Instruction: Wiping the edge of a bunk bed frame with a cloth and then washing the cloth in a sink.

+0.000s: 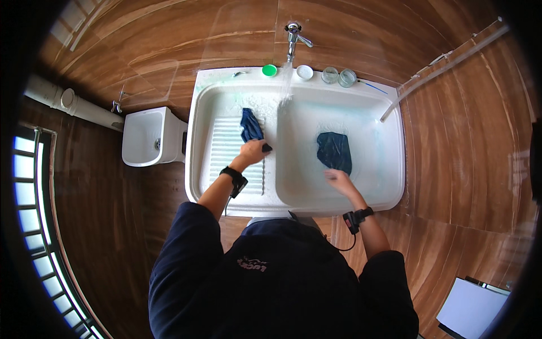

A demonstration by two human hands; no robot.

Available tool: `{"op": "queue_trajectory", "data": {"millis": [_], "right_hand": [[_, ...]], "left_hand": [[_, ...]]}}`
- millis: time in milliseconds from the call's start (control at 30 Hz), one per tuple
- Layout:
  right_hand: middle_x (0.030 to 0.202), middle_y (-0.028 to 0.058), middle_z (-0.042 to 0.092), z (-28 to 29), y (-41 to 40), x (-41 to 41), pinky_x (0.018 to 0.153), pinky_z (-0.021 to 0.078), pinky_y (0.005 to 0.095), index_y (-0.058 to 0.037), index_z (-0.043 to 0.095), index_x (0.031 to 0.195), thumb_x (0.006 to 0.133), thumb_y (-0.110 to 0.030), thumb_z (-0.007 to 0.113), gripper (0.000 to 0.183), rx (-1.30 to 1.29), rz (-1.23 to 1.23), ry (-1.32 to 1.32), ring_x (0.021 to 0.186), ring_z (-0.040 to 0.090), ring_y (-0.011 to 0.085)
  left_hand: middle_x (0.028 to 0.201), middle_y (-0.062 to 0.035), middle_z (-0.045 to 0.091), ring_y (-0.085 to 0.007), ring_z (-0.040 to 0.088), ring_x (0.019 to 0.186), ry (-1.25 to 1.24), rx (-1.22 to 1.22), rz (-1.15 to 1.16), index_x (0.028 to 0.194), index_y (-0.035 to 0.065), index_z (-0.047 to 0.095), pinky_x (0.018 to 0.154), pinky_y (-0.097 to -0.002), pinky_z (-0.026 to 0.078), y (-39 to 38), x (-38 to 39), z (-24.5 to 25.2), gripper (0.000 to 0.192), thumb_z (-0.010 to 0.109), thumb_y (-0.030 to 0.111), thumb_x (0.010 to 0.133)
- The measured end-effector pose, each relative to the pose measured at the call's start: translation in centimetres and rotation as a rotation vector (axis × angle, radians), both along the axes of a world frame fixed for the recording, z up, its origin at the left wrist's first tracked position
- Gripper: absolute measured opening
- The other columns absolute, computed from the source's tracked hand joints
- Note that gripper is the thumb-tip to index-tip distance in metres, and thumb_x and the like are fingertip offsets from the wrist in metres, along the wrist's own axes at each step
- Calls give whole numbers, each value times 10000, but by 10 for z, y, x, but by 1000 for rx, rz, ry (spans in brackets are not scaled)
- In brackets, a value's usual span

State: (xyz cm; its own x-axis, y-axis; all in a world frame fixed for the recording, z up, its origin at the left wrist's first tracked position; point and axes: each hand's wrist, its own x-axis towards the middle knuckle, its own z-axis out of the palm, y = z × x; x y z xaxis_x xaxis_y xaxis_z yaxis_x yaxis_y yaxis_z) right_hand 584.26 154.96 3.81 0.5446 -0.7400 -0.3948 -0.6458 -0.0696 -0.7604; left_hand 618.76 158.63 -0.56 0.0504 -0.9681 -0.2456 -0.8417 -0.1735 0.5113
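Observation:
My left hand (253, 151) is closed on one end of a dark blue wet cloth (250, 124), which lies along the right side of the ribbed washboard (230, 156) in the left basin of the white laundry sink (276, 199). A small dark part of the held bundle sticks out to the right of this hand. Over the right basin is my right hand (338, 180), blurred, just below a second dark wet cloth (334, 149); whether it touches that cloth I cannot tell. Water runs from the metal tap (292, 42) onto the divider between the basins.
Along the sink's back ledge stand a green-filled lid or dish (269, 70), a white dish (304, 72), two glass jars (330, 75) and a thin blue stick (372, 86). A clear tube (440, 74) slants down into the right basin. A small white basin (144, 137) is on the left.

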Motion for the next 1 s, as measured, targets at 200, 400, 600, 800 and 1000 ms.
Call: {"op": "queue_trajectory", "data": {"millis": [200,400,600,800,1000], "right_hand": [[979,144,608,39,23,98,771,466,346,-35,511,1120,721,-145,649,436,-590,224,-283,899,580,318],[780,111,609,39,14,86,655,454,309,29,551,903,718,-112,656,255,-109,209,-154,711,583,233],[758,73,569,37,23,58,653,433,251,33,548,852,715,-31,631,172,-43,267,-327,700,525,101],[675,2,453,43,19,41,619,384,220,9,537,903,738,-7,554,167,202,159,-372,655,443,62],[686,24,499,55,14,30,629,390,237,17,555,931,790,-108,575,189,237,81,-228,661,447,82]], "left_hand": [[926,-167,560,-337,550,860,280,-291,-314,1020,38,554,728,-392,453,32,-57,83,354,638,236,738],[802,-181,592,-370,565,776,299,-53,-130,998,69,521,655,-407,451,55,-81,106,298,608,261,787],[857,-135,590,-337,561,760,326,-138,-301,894,36,568,664,-385,450,65,-85,95,300,656,275,736],[844,-118,593,-284,571,719,401,-376,-303,871,21,590,664,-347,449,66,-84,84,290,681,254,725],[769,-136,614,-244,597,673,702,-96,-104,919,9,587,626,-332,459,62,-87,81,242,637,204,785]]}}
